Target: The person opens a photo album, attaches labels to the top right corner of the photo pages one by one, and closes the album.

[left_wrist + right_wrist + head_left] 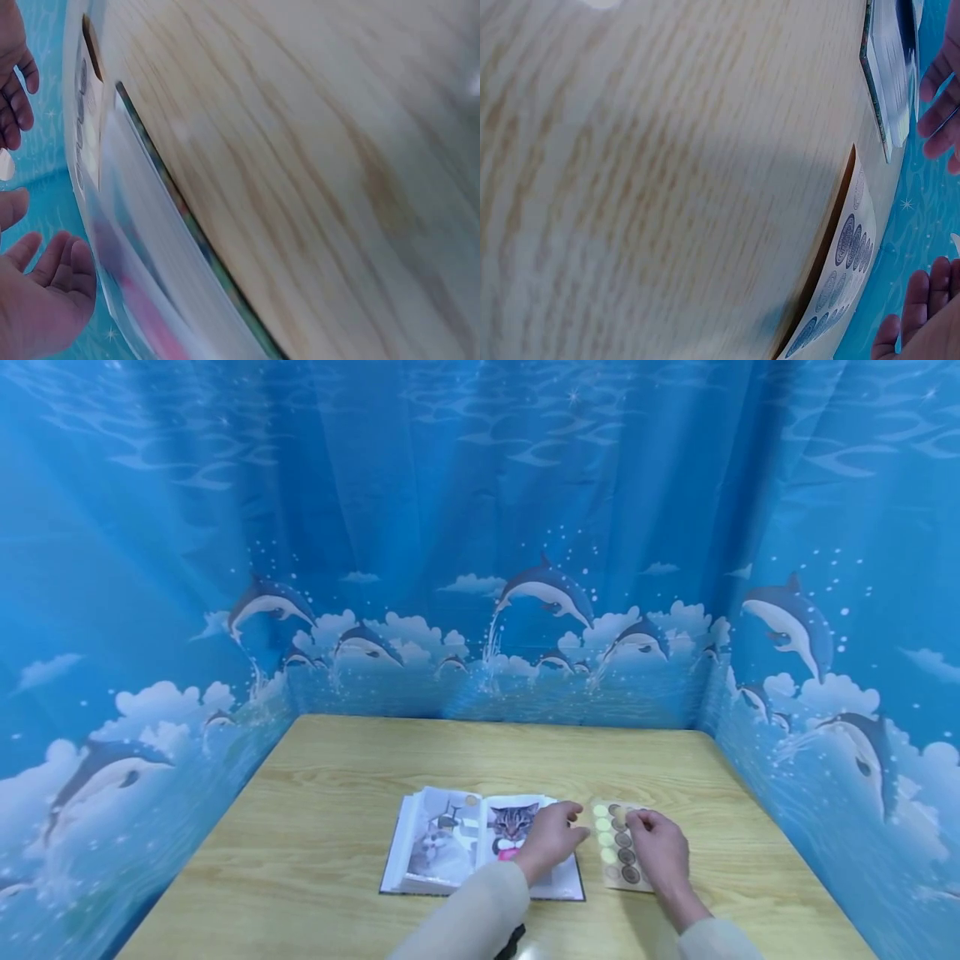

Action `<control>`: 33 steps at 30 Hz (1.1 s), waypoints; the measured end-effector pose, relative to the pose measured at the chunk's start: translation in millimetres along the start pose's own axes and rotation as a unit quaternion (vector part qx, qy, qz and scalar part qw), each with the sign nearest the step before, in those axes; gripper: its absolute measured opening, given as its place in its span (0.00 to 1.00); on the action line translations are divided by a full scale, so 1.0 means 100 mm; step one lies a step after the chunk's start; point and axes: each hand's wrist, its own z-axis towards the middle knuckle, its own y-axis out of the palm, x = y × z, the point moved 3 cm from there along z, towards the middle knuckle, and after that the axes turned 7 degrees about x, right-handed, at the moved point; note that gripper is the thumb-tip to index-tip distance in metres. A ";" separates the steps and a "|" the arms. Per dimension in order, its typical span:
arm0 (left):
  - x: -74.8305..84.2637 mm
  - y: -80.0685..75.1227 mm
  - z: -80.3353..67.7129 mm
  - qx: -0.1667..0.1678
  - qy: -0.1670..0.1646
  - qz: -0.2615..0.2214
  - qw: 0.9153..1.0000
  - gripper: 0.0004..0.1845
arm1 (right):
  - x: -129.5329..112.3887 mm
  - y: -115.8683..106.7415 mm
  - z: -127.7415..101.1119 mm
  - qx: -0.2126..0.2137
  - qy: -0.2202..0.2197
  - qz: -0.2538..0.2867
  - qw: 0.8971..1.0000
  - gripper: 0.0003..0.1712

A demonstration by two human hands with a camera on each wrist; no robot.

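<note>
A photo album (480, 885) lies open on the table, showing a cat photo on each page. Over its right page is my left hand (552, 838), fingers loosely spread and holding nothing; its fingertips point toward a sheet of round stickers (606, 877). My right hand (662, 847) is above the sheet's right side, pinching a small pale round sticker (621, 815) between thumb and finger. In the left wrist view, a white round edge (6, 165) shows by the right hand's fingers. The sheet has pale circles in one column and dark printed ones beside it.
The wooden table (330, 793) extends around the album and sheet. A blue curtain (420, 527) with dolphins encloses its back and sides. A small round sticker (471, 799) appears at the top of the album's left page. Something black (512, 941) hangs near the left sleeve.
</note>
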 end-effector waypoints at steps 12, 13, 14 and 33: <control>-0.15 -0.20 -0.07 -0.029 0.050 0.215 0.975 0.24 | 0.03 0.08 0.05 -0.025 -0.006 -0.006 1.000 0.18; -0.16 -0.22 -0.08 -0.028 0.053 0.231 0.971 0.25 | 0.03 0.09 0.05 -0.026 -0.010 -0.008 1.000 0.17; -0.17 -0.25 -0.09 -0.027 0.058 0.243 0.968 0.25 | 0.03 0.10 0.06 -0.025 -0.013 -0.010 1.000 0.17; -0.39 -0.65 -0.36 -0.078 0.012 0.321 0.944 0.38 | 0.02 0.28 0.11 -0.045 -0.016 -0.015 0.999 0.16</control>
